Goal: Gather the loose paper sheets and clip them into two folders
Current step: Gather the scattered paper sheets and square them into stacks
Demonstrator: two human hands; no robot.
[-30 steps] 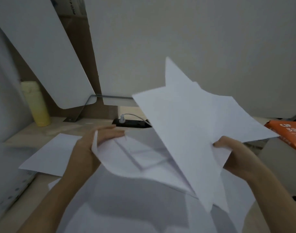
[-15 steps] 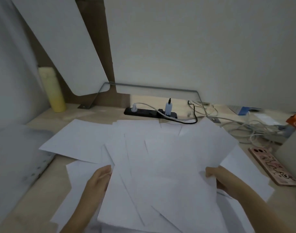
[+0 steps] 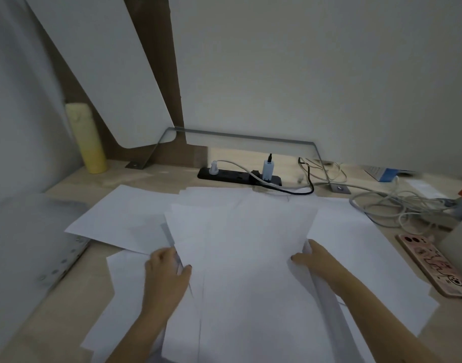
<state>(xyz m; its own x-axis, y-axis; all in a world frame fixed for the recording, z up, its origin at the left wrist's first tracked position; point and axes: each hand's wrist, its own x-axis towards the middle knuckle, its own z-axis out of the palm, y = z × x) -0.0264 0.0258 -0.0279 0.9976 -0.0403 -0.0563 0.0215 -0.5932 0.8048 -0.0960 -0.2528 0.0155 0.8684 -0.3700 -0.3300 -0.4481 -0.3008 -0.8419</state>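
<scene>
A loose stack of white paper sheets (image 3: 240,252) lies spread over the middle of the wooden desk (image 3: 67,297). My left hand (image 3: 165,271) grips the stack's left edge, thumb on top. Over on the stack's right edge, my right hand (image 3: 312,258) holds the sheets, thumb on top and fingers hidden under the paper. More single sheets (image 3: 120,218) fan out to the left and right (image 3: 355,244) beneath the stack. A grey folder (image 3: 28,231) with a punched metal edge lies at the left.
A yellow bottle (image 3: 85,140) stands at the back left. A black power strip (image 3: 237,175) with plugs and tangled cables (image 3: 382,203) runs along the back. A pink phone (image 3: 434,268) lies at the right edge. White partition panels close off the back.
The sheets were lifted in the air a second ago; both hands have brought them down flat on the desk and drawn them into a squarer stack. The view has tilted downward.
</scene>
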